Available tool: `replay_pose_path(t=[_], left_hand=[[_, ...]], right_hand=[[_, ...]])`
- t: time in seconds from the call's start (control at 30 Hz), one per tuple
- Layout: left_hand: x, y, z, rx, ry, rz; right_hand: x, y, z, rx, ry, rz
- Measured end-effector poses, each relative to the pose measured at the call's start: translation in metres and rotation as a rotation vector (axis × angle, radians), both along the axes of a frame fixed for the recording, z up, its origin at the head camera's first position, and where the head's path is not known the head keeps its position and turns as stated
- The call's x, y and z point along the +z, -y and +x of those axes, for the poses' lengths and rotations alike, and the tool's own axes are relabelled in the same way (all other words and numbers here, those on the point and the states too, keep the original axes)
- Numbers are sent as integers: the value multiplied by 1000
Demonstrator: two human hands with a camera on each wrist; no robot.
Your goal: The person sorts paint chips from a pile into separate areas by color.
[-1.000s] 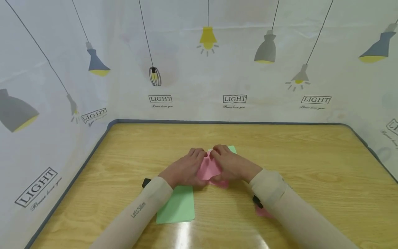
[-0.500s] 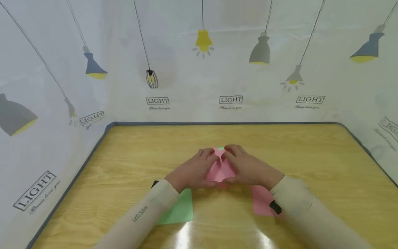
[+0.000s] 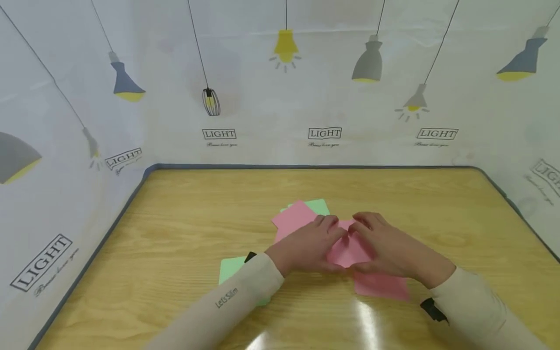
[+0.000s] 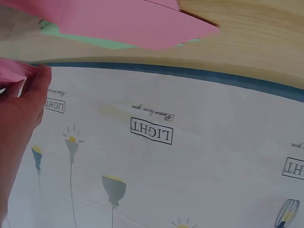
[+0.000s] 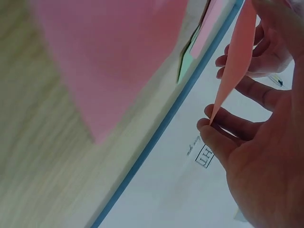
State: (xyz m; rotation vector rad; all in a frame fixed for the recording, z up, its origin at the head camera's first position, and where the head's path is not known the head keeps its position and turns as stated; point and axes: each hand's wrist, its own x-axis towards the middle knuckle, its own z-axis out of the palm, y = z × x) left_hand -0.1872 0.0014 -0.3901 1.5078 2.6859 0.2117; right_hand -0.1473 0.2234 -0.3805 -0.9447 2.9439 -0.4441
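Pinching pink sheet [image 3: 350, 252], R fingers [image 5: 232, 123]; broad in head cam, thin R-wrist.

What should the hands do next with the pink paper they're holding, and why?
Maybe lower the held pink paper onto the pink sheet lying nearer the person. The left hand and right hand both grip the paper, and in the head view that matching sheet shows just below the right hand.

Overlapping papers [image 3: 295, 216] lie on the table [image 3: 175, 209], left of the held paper [image 3: 347, 250].
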Motion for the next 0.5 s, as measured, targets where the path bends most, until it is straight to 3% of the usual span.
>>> replay_pose_path(t=[0.3, 0.5], left_hand=[[-8, -40, 20, -74, 132, -109], [-16, -49, 28, -79, 92, -149]], right_hand=[[-11, -35, 36, -51, 27, 27], [-21, -41, 45, -50, 19, 14]])
